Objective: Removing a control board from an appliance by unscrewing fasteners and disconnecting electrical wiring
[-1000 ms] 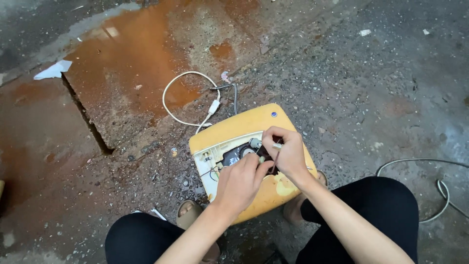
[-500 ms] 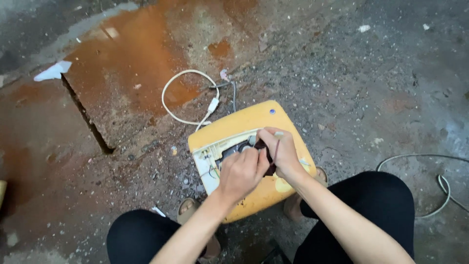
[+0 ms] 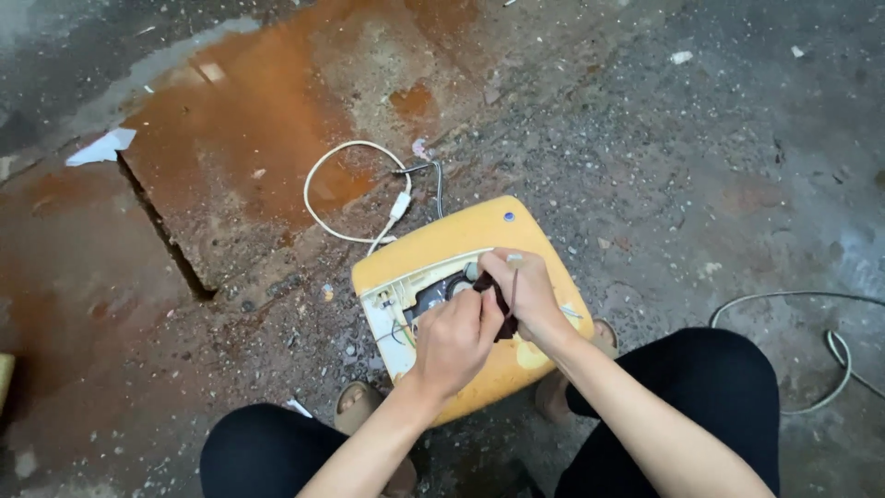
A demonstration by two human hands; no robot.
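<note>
A yellow plastic appliance casing (image 3: pixel 461 236) lies on the wet concrete between my knees, its inner compartment of white parts and thin wires (image 3: pixel 398 309) exposed. My left hand (image 3: pixel 454 339) is closed over the middle of the opening. My right hand (image 3: pixel 527 293) meets it from the right. Between the two hands sits a small dark piece (image 3: pixel 499 302), gripped by both sets of fingers. What lies under the hands is hidden. A white cord (image 3: pixel 341 189) loops away from the casing's far edge.
A rust-orange puddle (image 3: pixel 258 83) covers the ground at upper left, beside a dark crack (image 3: pixel 166 231). A grey cable (image 3: pixel 811 314) curves along the right. A white scrap (image 3: pixel 101 148) lies at far left. My sandalled feet (image 3: pixel 359 406) flank the casing.
My right hand has slid down from the casing's upper edge toward the left hand, and the two hands now press together over the dark piece. The casing has stayed in place.
</note>
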